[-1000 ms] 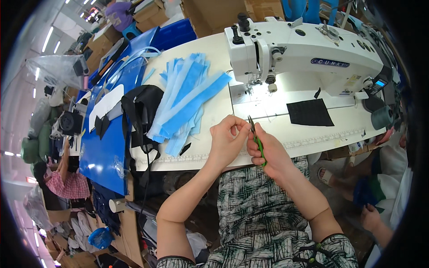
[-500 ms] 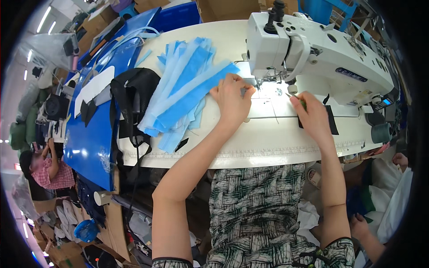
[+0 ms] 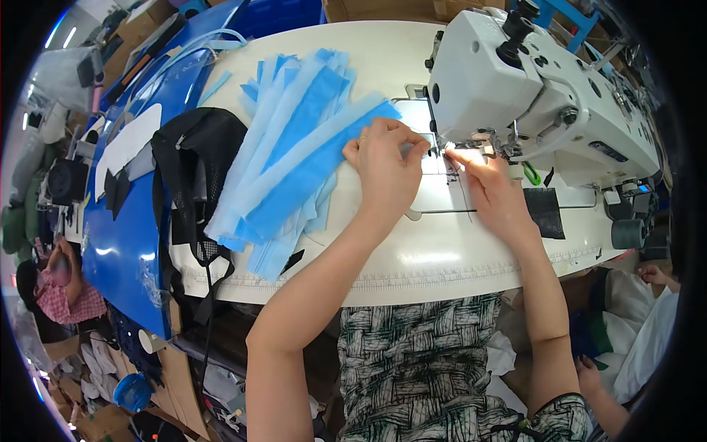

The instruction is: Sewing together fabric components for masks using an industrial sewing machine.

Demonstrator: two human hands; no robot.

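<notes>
1. Leftmost of the things at the table, a blue board stands beside a black bag, whose strap hangs over the edge of the white tabletop.
2. Blue strips lie fanned in a loose pile; their upper right ends reach just beside the left hand and could, in judgement, catch on it.
3. The left hand has bent fingers, thumb and forefinger drawn close together near the lit stitching area; whether they pinch anything cannot be told.
4. A dark thread trails from the stitching area across the machine bed, between the two hands. The step in hand appears to be fingertip handling of small work or thread here; the next move calls for a sure hold and fingers kept clear of the needle.
5. The right hand extends its forefinger beneath the head of the white sewing machine, which partly hides the fingertips; its grip cannot be told.
6. A green-handled tool shows just beyond that hand, held or lying unclear. Below it lies a black fabric piece, partly covered; farther right stands a dark green thread cone.
</notes>
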